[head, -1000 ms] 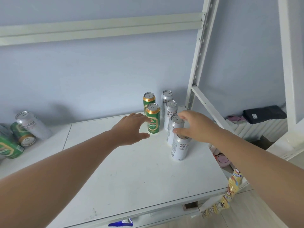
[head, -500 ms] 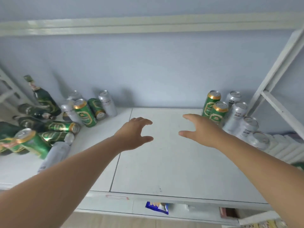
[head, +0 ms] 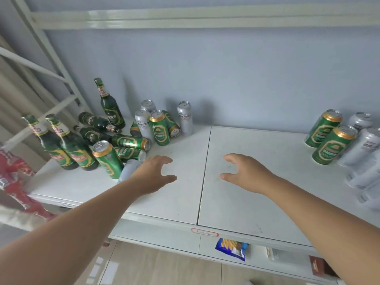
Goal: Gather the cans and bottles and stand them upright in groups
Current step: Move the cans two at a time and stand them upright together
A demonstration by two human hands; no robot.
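Two groups show on the tabletop (head: 246, 192); at 3 o'clock, green cans (head: 334, 144) and silver cans (head: 362, 149) stand upright in rows, judged done; at 10 o'clock a heap (head: 127, 142) holds lying cans and bottles beside three upright bottles (head: 61, 145), judged outstanding; left hand (head: 153, 174) and right hand (head: 244, 173) hover spread and empty over the middle.

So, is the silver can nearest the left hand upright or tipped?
Tipped. The silver can lies on its side on the table, partly hidden behind the left hand.
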